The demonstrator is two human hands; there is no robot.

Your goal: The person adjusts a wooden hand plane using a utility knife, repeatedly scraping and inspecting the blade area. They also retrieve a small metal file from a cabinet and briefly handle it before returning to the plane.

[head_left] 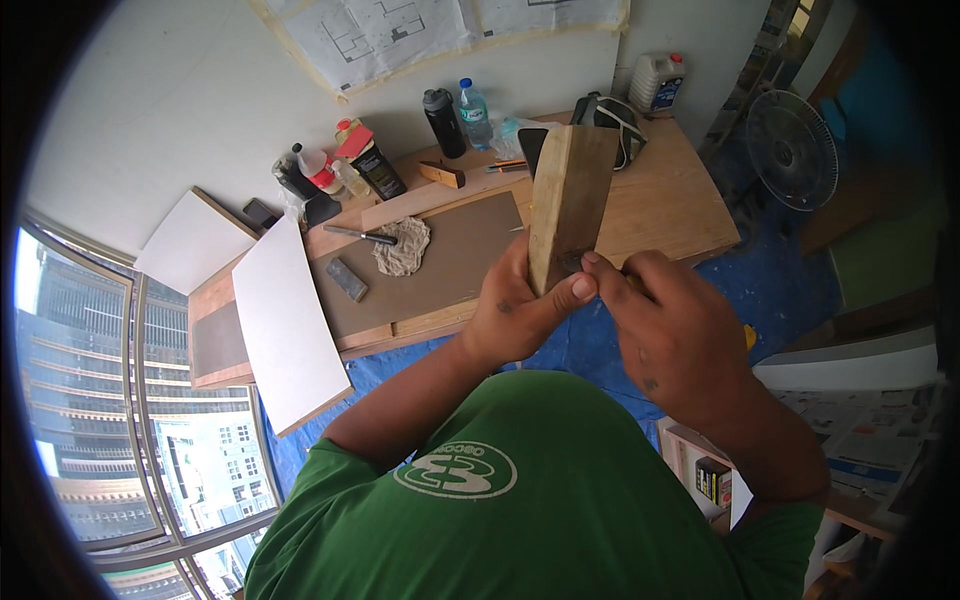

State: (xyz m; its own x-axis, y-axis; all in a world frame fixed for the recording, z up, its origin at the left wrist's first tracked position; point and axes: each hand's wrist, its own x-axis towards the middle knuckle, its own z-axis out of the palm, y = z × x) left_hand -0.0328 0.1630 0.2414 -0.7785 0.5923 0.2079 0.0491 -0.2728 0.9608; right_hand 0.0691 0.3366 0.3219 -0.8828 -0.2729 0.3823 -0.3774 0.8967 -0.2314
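My left hand [508,312] is closed around the lower end of a thick wooden block [572,190], which stands tilted up in front of me over the workbench's near edge. The thumb lies across the block's bottom. Against the same end, my right hand [672,325] is closed, thumb and forefinger near a dark spot on the wood. A bit of something yellowish shows within the right hand's curled fingers; its kind is hidden. Beyond, on the bench's brown panel [460,235], lie a crumpled rag [405,255], a dark-handled blade tool [362,235] and a grey rectangular stone [347,280].
White boards [285,320] lean over the bench's left end. Along the back stand a black flask [444,125], a water bottle [474,115], a dark can [378,170] and a small wooden piece [441,174]. A fan [790,150] stands right; blue sheeting [600,355] covers the floor.
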